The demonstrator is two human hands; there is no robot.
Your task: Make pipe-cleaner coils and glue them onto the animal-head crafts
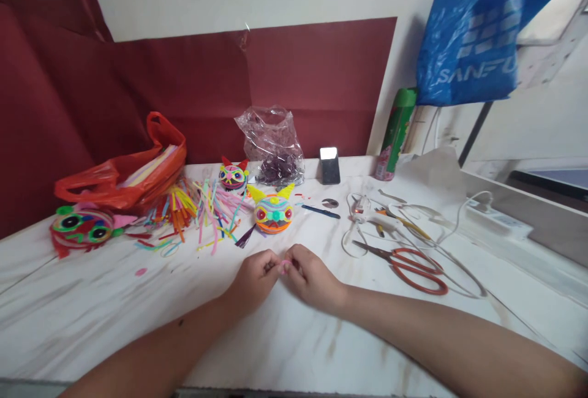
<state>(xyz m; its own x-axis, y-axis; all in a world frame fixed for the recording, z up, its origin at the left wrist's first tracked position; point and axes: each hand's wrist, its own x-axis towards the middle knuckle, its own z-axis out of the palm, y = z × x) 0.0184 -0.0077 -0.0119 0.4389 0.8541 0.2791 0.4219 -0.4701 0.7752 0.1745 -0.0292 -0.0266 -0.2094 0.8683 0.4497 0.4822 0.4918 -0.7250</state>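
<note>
My left hand and my right hand meet low over the front middle of the table. Both are closed, fingertips pinching a small curved pink pipe cleaner; most of it is hidden by the fingers. Just behind them sits a lion head with yellow ears and an orange base. A second lion head, with red ears, stands farther back. At the far left lies a third, larger one in red and green. Between them spreads a pile of cut, coloured pipe cleaners.
Right of my hands lie orange-handled scissors, a white glue gun with its looping cord, and dark tweezers. Behind are a red plastic bag, a clear bag, a black device and a green spray can.
</note>
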